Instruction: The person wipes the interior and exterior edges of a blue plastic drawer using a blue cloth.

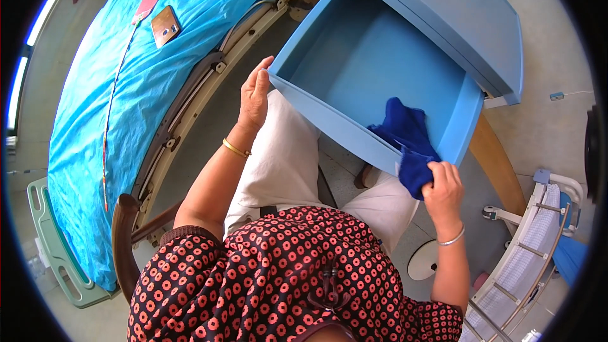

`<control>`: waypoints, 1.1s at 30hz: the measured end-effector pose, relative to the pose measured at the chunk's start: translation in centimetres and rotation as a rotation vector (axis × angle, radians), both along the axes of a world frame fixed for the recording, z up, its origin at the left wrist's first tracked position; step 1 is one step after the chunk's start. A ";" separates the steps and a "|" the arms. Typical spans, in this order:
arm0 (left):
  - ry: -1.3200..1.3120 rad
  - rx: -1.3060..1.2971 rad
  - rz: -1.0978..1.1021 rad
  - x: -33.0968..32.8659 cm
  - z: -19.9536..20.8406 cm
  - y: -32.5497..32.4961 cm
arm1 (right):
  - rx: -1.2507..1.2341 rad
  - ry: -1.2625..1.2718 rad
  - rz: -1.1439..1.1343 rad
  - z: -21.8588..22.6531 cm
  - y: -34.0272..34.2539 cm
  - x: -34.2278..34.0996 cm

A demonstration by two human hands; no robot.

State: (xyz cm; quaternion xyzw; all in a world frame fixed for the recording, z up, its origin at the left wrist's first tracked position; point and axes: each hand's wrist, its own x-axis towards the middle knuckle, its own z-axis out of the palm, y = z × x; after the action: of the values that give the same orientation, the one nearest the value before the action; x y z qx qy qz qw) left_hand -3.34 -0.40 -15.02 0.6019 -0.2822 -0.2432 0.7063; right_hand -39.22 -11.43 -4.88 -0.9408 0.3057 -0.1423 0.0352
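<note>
A pale blue drawer (pixel 380 57) is pulled out of its cabinet in front of me. Draped over its front edge at the right is a dark blue cloth (pixel 408 130), partly inside and partly hanging outside. My right hand (pixel 443 187) pinches the cloth's outer end against the drawer front, a silver bangle on the wrist. At the drawer's front left corner, my left hand (pixel 256 95) rests with fingers extended along the outside, touching the corner or very near it. A gold bangle circles that wrist.
To the left stands a bed with a bright blue sheet (pixel 126 152), carrying a phone (pixel 166 26) and a red fly swatter (pixel 149 5). A wooden chair arm (pixel 125 240) is beside me. Another bed's rail (pixel 519 266) lies at the lower right. The cabinet (pixel 456 6) stands ahead.
</note>
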 end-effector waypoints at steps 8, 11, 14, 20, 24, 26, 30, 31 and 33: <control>-0.420 -0.150 0.010 1.8 1.5 -3.0 | -0.109 0.030 0.043 0.2 0.2 -0.6; -0.308 -0.219 0.031 1.2 1.2 -3.6 | -0.127 0.027 0.063 0.1 0.3 0.7; -0.128 -0.189 0.106 0.5 1.5 -3.6 | -0.131 0.039 0.086 0.2 0.7 4.4; -0.125 -0.168 0.110 0.6 1.2 -3.7 | -0.150 -0.014 0.181 -1.0 1.7 13.4; -0.129 -0.149 0.082 0.8 1.0 -3.9 | -0.162 -0.054 0.204 -1.9 2.3 18.9; -0.116 -0.160 0.060 0.9 1.1 -3.9 | -0.137 -0.077 0.188 -2.4 2.6 20.8; -0.123 -0.145 0.051 1.0 1.3 -3.6 | -0.126 -0.070 0.160 -2.5 2.8 20.8; -0.107 -0.151 0.055 1.0 1.2 -3.5 | -0.133 -0.092 0.176 -2.4 2.8 20.3; -0.125 -0.177 0.064 1.1 0.9 -3.8 | -0.140 -0.103 0.191 -2.1 2.5 18.3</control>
State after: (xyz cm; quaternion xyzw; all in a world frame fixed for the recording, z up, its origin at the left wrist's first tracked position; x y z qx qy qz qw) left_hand -2.22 -4.25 -14.10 0.5600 -0.3269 -0.1565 0.7450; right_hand -20.94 -8.93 -6.94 -0.9572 0.2018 -0.2073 -0.0018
